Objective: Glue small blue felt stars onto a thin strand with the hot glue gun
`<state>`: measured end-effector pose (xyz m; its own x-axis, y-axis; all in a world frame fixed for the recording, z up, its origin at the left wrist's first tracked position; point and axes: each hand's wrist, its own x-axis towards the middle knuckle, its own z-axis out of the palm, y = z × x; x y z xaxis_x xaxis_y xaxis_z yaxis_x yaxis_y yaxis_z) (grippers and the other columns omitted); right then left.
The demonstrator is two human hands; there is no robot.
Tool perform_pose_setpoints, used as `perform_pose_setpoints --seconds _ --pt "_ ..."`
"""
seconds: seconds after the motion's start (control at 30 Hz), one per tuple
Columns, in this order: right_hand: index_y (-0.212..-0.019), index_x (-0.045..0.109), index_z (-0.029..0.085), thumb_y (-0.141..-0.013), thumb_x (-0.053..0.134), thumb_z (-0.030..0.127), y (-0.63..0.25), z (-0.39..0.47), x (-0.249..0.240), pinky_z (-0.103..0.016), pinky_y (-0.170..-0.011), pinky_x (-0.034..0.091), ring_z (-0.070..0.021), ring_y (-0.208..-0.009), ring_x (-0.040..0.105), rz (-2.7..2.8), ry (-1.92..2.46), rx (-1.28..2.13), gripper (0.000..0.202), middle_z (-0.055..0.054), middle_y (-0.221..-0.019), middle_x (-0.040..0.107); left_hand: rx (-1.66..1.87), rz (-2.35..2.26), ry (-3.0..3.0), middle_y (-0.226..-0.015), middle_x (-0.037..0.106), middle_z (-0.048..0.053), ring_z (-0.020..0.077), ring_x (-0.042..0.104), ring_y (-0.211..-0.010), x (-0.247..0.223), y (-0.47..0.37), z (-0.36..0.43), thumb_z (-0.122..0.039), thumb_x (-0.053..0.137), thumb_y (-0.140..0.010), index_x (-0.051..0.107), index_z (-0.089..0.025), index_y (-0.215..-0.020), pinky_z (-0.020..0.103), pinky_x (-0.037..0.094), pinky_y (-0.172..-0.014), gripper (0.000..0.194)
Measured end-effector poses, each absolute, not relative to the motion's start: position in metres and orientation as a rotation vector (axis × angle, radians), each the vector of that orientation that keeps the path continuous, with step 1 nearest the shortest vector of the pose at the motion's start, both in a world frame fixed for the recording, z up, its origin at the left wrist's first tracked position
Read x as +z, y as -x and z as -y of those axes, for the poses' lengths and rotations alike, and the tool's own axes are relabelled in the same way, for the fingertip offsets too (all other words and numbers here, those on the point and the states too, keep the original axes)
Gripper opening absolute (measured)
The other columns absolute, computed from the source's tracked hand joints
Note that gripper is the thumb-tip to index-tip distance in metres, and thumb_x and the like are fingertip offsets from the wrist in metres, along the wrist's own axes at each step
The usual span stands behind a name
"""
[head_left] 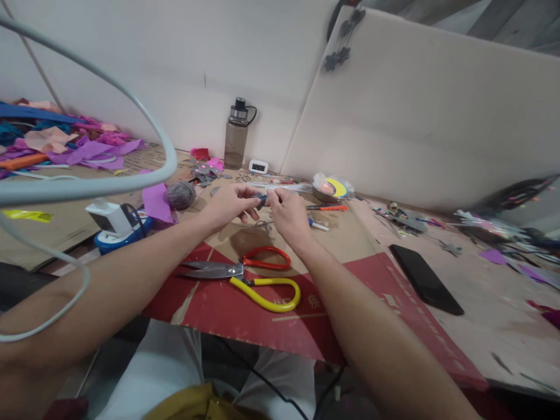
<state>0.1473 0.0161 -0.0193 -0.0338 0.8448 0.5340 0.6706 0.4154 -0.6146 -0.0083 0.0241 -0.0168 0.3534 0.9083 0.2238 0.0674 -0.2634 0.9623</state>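
Note:
Over the cardboard, my left hand (234, 205) pinches a small dark grey-blue piece (261, 201) between thumb and fingers. It may be fabric or yarn, but it is too small to name exactly. My right hand (289, 214) is closed with its fingertips at the right side of the piece, and what it grips there is hidden. Grey thread (265, 228) lies loosely beneath the hands. Closer to me rest large scissors (245, 274) with one red and one yellow handle, blades pointing left. A ball of grey yarn (180, 194) sits left of my left hand.
A water bottle (236, 137) and small digital clock (258, 167) stand by the wall. Behind my right hand is a bowl (321, 192); a black phone (424, 279) lies right. Coloured scraps (87, 149) pile up left. A white cable (168, 154) loops across the view, near a charger (111, 219).

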Motion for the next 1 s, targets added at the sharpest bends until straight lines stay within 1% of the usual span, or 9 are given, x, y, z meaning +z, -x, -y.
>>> perform_pose_setpoints --seconds 0.13,0.33,0.47,0.6,0.7,0.8,0.87,0.93,1.0 --pt "-0.060 0.056 0.020 -0.091 0.041 0.036 -0.1467 -0.0148 -0.0180 -0.028 -0.061 0.029 -0.0145 -0.058 0.047 1.765 1.348 0.223 0.038 -0.001 -0.061 0.058 1.055 -0.883 -1.647 -0.075 0.070 0.006 0.0104 0.066 -0.056 -0.0161 0.0085 -0.0237 -0.024 0.068 -0.078 0.069 -0.011 -0.092 0.015 0.044 -0.043 0.019" --pt "-0.057 0.055 0.018 -0.093 0.040 0.035 -0.1458 -0.0108 -0.0130 -0.027 -0.060 0.027 -0.0132 -0.056 0.045 1.784 1.432 0.206 0.042 -0.001 -0.057 0.056 0.974 -0.916 -1.755 -0.073 0.070 0.004 0.0118 0.067 -0.058 -0.0153 0.0114 -0.0235 -0.031 0.071 -0.077 0.067 -0.014 -0.110 0.015 0.045 -0.042 0.037" --pt "-0.056 0.054 0.018 -0.093 0.041 0.036 -0.1470 -0.0103 -0.0120 -0.027 -0.059 0.027 -0.0127 -0.055 0.044 1.765 1.416 0.224 0.043 0.000 -0.056 0.054 0.952 -0.884 -1.773 -0.074 0.070 0.005 0.0126 0.068 -0.060 -0.0159 0.0130 -0.0245 -0.032 0.072 -0.076 0.066 -0.014 -0.114 0.015 0.046 -0.044 0.042" --pt "-0.055 0.051 0.018 -0.093 0.042 0.034 -0.1476 -0.0112 -0.0119 -0.027 -0.059 0.027 -0.0123 -0.054 0.044 1.718 1.390 0.259 0.042 0.001 -0.054 0.053 0.945 -0.836 -1.751 -0.072 0.068 0.004 0.0129 0.068 -0.063 -0.0158 0.0128 -0.0244 -0.031 0.071 -0.076 0.066 -0.013 -0.111 0.016 0.047 -0.046 0.039" --pt "-0.054 0.049 0.019 -0.093 0.043 0.034 -0.1463 -0.0113 -0.0120 -0.027 -0.058 0.026 -0.0119 -0.054 0.043 1.703 1.389 0.289 0.042 0.002 -0.053 0.050 0.948 -0.865 -1.773 -0.069 0.067 0.002 0.0118 0.066 -0.060 -0.0142 0.0113 -0.0219 -0.033 0.072 -0.075 0.068 -0.014 -0.105 0.015 0.045 -0.043 0.035" --pt "-0.053 0.048 0.019 -0.093 0.043 0.035 -0.1452 -0.0110 -0.0124 -0.027 -0.058 0.026 -0.0117 -0.054 0.042 1.709 1.367 0.306 0.043 0.002 -0.052 0.049 0.978 -0.927 -1.836 -0.060 0.065 0.001 0.0075 0.058 -0.048 -0.0124 0.0099 -0.0189 -0.036 0.071 -0.076 0.069 -0.013 -0.089 0.014 0.039 -0.040 0.026" --pt "-0.054 0.048 0.019 -0.093 0.043 0.035 -0.1454 -0.0108 -0.0124 -0.027 -0.058 0.027 -0.0119 -0.054 0.043 1.719 1.328 0.326 0.042 0.002 -0.053 0.049 0.997 -0.956 -1.859 -0.054 0.062 0.000 0.0053 0.052 -0.042 -0.0120 0.0097 -0.0184 -0.034 0.068 -0.078 0.067 -0.012 -0.081 0.014 0.036 -0.038 0.022" --pt "-0.056 0.049 0.019 -0.093 0.041 0.036 -0.1461 -0.0105 -0.0122 -0.027 -0.059 0.029 -0.0125 -0.055 0.044 1.739 1.283 0.339 0.041 0.002 -0.054 0.050 1.012 -0.962 -1.836 -0.050 0.060 -0.001 0.0047 0.049 -0.039 -0.0122 0.0103 -0.0194 -0.031 0.066 -0.080 0.066 -0.012 -0.079 0.014 0.035 -0.038 0.019" --pt "-0.062 0.050 0.020 -0.093 0.041 0.036 -0.1465 -0.0100 -0.0122 -0.028 -0.060 0.031 -0.0132 -0.058 0.046 1.750 1.246 0.323 0.036 0.001 -0.059 0.052 1.032 -0.958 -1.778 -0.049 0.059 -0.001 0.0049 0.049 -0.039 -0.0124 0.0109 -0.0210 -0.028 0.064 -0.080 0.065 -0.013 -0.079 0.014 0.035 -0.038 0.015"
